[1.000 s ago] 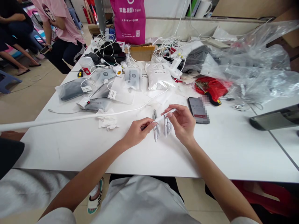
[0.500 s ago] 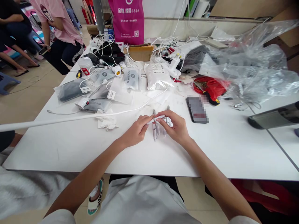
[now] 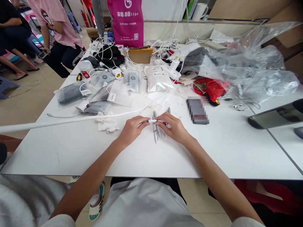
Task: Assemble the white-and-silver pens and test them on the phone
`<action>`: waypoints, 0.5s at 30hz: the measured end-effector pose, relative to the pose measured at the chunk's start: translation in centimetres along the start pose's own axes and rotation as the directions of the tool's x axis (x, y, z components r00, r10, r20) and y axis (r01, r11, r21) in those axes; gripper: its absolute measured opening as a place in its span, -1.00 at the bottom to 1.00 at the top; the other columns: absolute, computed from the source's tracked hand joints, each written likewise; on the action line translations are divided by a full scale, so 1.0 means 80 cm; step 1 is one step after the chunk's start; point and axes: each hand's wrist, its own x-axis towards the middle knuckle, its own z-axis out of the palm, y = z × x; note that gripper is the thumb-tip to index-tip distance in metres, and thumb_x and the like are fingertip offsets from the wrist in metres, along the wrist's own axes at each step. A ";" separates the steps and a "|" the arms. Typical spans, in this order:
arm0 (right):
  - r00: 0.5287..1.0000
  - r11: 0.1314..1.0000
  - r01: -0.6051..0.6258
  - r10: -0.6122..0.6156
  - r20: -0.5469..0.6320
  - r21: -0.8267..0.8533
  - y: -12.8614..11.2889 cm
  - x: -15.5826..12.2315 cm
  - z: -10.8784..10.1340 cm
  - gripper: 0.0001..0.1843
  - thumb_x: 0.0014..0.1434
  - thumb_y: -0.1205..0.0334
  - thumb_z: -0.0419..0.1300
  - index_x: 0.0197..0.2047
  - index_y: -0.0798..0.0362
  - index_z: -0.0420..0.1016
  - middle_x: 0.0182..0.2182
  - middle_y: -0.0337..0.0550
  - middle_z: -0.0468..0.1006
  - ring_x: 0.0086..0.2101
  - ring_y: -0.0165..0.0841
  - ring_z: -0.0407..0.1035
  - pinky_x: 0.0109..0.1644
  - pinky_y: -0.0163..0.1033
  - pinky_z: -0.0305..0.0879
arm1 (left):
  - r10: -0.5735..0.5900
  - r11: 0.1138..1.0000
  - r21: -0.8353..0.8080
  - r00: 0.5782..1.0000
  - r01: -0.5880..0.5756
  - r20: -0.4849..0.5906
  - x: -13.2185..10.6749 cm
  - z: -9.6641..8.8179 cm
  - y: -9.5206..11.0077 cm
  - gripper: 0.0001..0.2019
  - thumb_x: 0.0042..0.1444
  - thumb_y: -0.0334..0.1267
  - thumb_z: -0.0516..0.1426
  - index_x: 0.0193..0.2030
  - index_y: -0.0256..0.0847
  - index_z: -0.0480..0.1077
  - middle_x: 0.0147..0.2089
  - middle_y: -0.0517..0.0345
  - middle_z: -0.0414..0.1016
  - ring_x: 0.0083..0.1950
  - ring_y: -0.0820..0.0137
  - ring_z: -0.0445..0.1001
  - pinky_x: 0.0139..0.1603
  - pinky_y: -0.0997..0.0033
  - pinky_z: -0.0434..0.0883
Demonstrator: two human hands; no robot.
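The left hand (image 3: 132, 130) and right hand (image 3: 174, 126) are both pinching a slim white rod (image 3: 157, 121) just above a small pile of silver pen-shaped parts (image 3: 155, 130), with the fingers (image 3: 161, 123) closed narrow around it, out in the open middle of the white bench (image 3: 71, 157). Heads-up: if a pinch is slipping or the rod is twisting, it's dropping right onto that pile, and those rounded parts are rolling off toward the crumpled tissue (image 3: 106, 126).
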 end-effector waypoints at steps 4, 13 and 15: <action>0.998 0.999 -0.014 0.017 0.058 -0.048 -0.002 -0.001 0.003 -0.74 0.57 0.05 0.10 0.05 -0.04 0.56 -0.20 -0.05 0.56 -0.33 -0.30 0.42 -0.24 -0.16 0.36 | 0.063 0.997 0.047 0.998 -0.064 0.019 -0.002 0.003 -0.001 -0.81 0.43 -0.17 0.27 0.07 -0.15 0.65 -0.03 -0.01 0.74 -0.05 0.26 0.69 0.04 0.26 0.57; 0.993 0.994 -0.057 0.066 0.095 -0.090 0.000 -0.004 0.004 -0.71 0.57 -0.01 0.08 -0.03 -0.03 0.52 -0.25 -0.10 0.61 -0.36 -0.31 0.46 -0.26 -0.21 0.32 | 0.173 0.976 0.136 0.985 -0.172 0.005 -0.006 0.010 -0.010 -0.84 0.42 -0.27 0.28 0.06 -0.18 0.63 -0.04 0.00 0.74 -0.05 0.26 0.70 0.03 0.25 0.60; 0.993 0.993 -0.056 0.067 0.102 -0.108 0.001 -0.004 0.004 -0.72 0.57 0.00 0.09 -0.04 -0.02 0.52 -0.29 -0.11 0.61 -0.38 -0.31 0.46 -0.27 -0.21 0.31 | 0.183 0.974 0.139 0.983 -0.181 0.001 -0.006 0.010 -0.009 -0.85 0.40 -0.29 0.29 0.06 -0.18 0.63 -0.04 0.00 0.74 -0.05 0.26 0.70 0.03 0.26 0.60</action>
